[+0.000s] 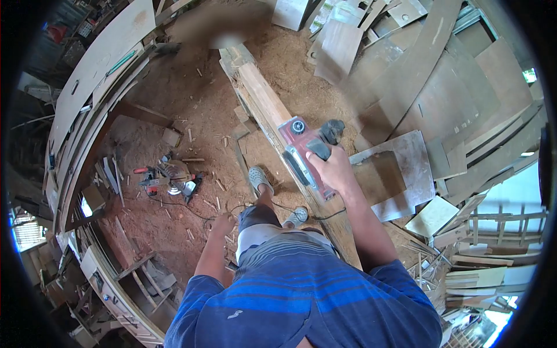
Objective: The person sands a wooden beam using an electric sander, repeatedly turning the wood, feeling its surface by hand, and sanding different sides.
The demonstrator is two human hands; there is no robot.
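My right hand (332, 165) is wrapped round the rear handle of a red electric planer (301, 152). The planer rests on a long wooden plank (264, 90), whose upper face shows a paler strip beyond the tool. A black knob or dust outlet sticks out on the planer's right side. Lower left, beside my thigh, my left hand (222, 224) is closed on a black power cord (200, 216). The cord also shows between my legs and near the back of the planer.
A miter saw (172, 178) stands on the dusty floor to the left, among wood offcuts. Plywood sheets (452, 104) lean and lie in piles on the right. Curving along the left is a bench topped with a pale board (104, 55). My clogs (259, 181) are beside the plank.
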